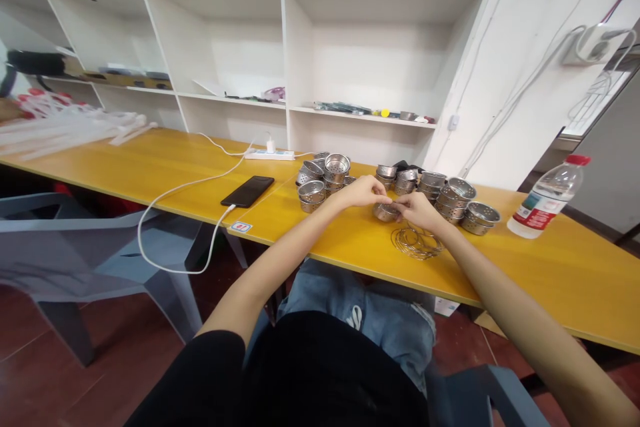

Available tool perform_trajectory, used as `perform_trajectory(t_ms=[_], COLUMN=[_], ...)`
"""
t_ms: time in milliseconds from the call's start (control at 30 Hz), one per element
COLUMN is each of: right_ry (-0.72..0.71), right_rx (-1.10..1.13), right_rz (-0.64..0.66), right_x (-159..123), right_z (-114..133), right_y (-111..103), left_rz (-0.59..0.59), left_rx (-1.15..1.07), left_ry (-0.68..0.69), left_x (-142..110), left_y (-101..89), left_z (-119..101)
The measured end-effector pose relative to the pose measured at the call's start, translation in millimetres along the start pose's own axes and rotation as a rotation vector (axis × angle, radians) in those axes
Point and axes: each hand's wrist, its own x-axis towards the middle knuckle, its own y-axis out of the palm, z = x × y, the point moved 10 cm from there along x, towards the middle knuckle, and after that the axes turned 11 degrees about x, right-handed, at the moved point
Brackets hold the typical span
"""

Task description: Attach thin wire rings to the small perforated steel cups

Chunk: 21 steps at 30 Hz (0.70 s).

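Note:
My left hand and my right hand meet over the yellow table, both pinched on one small perforated metal strainer cup. A loose pile of thin wire rings lies just in front of my right hand. Behind my left hand sits a heap of the same metal cups. A second heap of cups stretches behind and to the right of my right hand.
A black phone lies on the table, on a white cable running to a power strip. A water bottle lies at the right. White shelves stand behind. A grey plastic chair stands left.

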Motion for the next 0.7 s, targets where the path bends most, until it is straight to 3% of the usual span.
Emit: perform_trajectory(t_ms=[433,700], right_ry=[-0.025,-0.141], right_rx=[-0.022,-0.066], right_rz=[0.011,0.033], right_x=[-2.2,-2.0], right_z=[3.8,14.0], right_y=[4.5,8.9], left_rz=[0.013,0.145], left_rx=[-0.051,-0.228], left_ry=[0.025,-0.004], left_x=[2.1,-2.2], left_y=[4.2,19.8], left_z=[7.7,19.3])
